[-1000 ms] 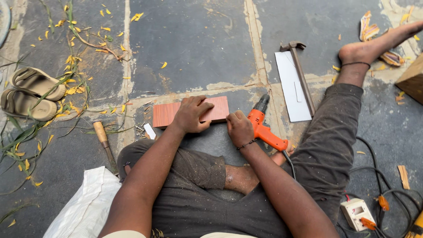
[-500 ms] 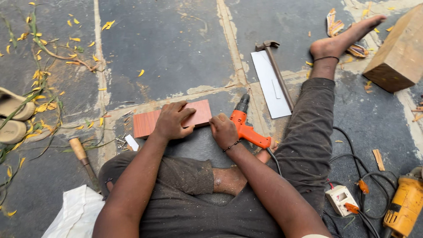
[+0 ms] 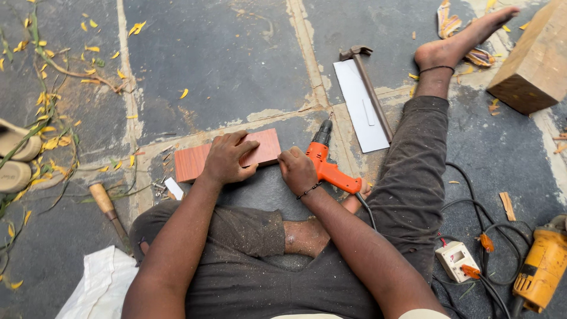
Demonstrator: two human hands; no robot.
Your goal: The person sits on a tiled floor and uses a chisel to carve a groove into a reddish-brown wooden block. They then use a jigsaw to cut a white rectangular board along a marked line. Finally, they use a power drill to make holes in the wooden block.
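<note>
Item: reddish wood board (image 3: 267, 147), frame centre, on the stone floor. Your left hand (image 3: 229, 159) lies spread flat on it. Your right hand (image 3: 298, 171) grips orange drill (image 3: 328, 168); steadying step, drill alignment needed.

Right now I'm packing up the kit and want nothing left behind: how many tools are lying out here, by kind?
Power tools: 2, the orange drill beside the right hand and the yellow grinder
Hammers: 1
Wooden-handled tools: 1
Total: 4
The left hand lies on a reddish board, not counted.
</note>
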